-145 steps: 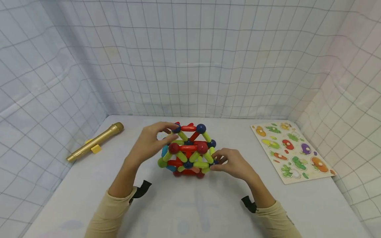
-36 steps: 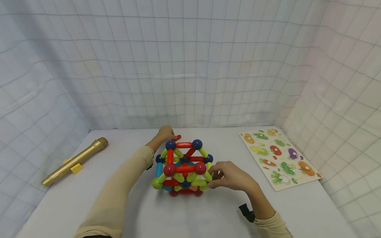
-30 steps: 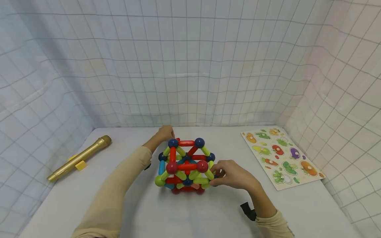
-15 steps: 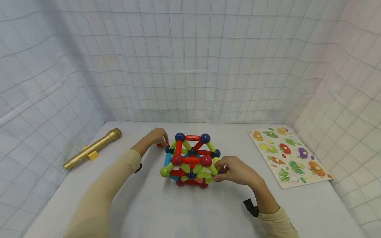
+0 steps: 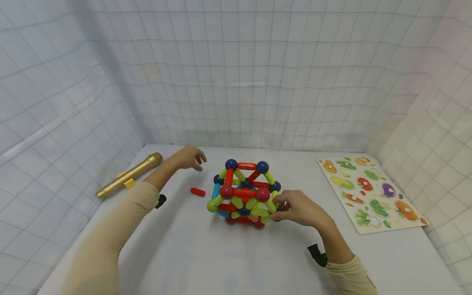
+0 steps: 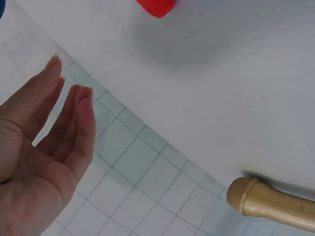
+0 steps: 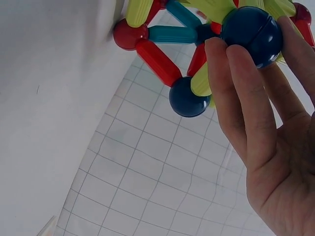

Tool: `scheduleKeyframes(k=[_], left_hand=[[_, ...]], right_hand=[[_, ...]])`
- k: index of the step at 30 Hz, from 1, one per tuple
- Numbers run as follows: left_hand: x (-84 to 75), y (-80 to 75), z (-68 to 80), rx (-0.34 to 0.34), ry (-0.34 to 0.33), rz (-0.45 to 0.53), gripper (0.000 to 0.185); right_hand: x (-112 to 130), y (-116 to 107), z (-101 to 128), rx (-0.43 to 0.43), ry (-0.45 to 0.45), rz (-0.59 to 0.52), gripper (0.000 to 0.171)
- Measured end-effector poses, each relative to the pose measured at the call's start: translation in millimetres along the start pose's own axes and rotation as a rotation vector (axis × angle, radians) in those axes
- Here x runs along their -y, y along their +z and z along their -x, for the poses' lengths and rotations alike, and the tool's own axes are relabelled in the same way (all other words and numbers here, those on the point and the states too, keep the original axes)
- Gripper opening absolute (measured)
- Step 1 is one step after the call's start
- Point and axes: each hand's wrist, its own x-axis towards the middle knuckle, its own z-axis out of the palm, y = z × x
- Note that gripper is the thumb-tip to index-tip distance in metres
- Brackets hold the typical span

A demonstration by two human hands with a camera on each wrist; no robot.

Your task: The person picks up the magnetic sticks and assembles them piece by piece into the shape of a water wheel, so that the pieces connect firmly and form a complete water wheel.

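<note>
Gripping rod-and-ball structure (image 5: 243, 192), right hand (image 5: 300, 209)

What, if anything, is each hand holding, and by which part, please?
The right hand grips the rod-and-ball structure by a blue ball at its lower right corner. The left hand holds nothing.

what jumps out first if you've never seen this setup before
The bright rod-and-ball structure in red, blue and yellow-green stands mid-table, and the right hand grips a dark blue ball at its right side. A loose red rod lies on the table to its left, below the open left hand. A gold toy microphone lies at the far left and a vegetable puzzle board at the right.
</note>
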Motion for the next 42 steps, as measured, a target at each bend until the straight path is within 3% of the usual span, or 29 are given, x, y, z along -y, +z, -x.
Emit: scheduleKeyframes(k=[4,6,8,11,13,16,18,21,23,26,29,34,42], left_hand=[[-6.3,16.9,11.3,0.246,-0.028,-0.176,0.035],[-5.7,29.9,17.4,0.319,-0.036,-0.223,0.033],[-4.2,41.2,21.9,0.343,-0.022,-0.246,0.032],[-2.4,50.7,24.3,0.325,0.003,-0.230,0.025],[-2.2,48.7,24.9,0.293,0.029,-0.196,0.020],[-7.9,30.1,29.9,0.197,0.070,-0.054,0.016],[-18.2,9.3,37.8,0.116,0.100,0.097,0.021],[-46.9,-22.3,52.8,0.039,0.117,0.356,0.035],[-72.2,-35.4,58.9,0.027,0.124,0.531,0.045],[-113.0,-35.4,56.3,0.061,0.098,0.756,0.050],[-147.3,-21.2,48.6,0.102,0.032,0.913,0.049],[-177.5,1.1,43.8,0.147,-0.046,0.889,0.042],[-186.5,8.0,40.6,0.135,-0.051,0.721,0.030]], right_hand=[[-0.2,-0.7,-0.5,-0.005,-0.008,0.006,0.032],[0.0,-0.1,-1.2,0.003,-0.008,0.002,0.032],[0.1,-0.1,-1.5,0.011,-0.005,0.002,0.032],[-0.1,-0.9,-1.9,0.003,-0.001,0.015,0.031],[-0.3,-1.4,-2.1,0.000,-0.002,0.019,0.030],[-0.2,-1.7,-2.4,0.005,-0.004,0.017,0.030],[-0.2,-1.8,-2.3,0.010,-0.003,0.011,0.030],[-0.4,-2.0,-1.9,0.013,-0.003,0.009,0.030],[-0.9,-2.1,-1.6,0.012,-0.002,0.009,0.029],[-1.6,-1.4,-0.2,0.009,0.007,0.005,0.030],[-3.1,1.0,1.0,0.003,0.009,-0.006,0.031],[-4.0,5.2,1.3,0.004,0.002,-0.007,0.032],[-1.1,-0.4,-0.1,0.006,-0.013,-0.002,0.028]])
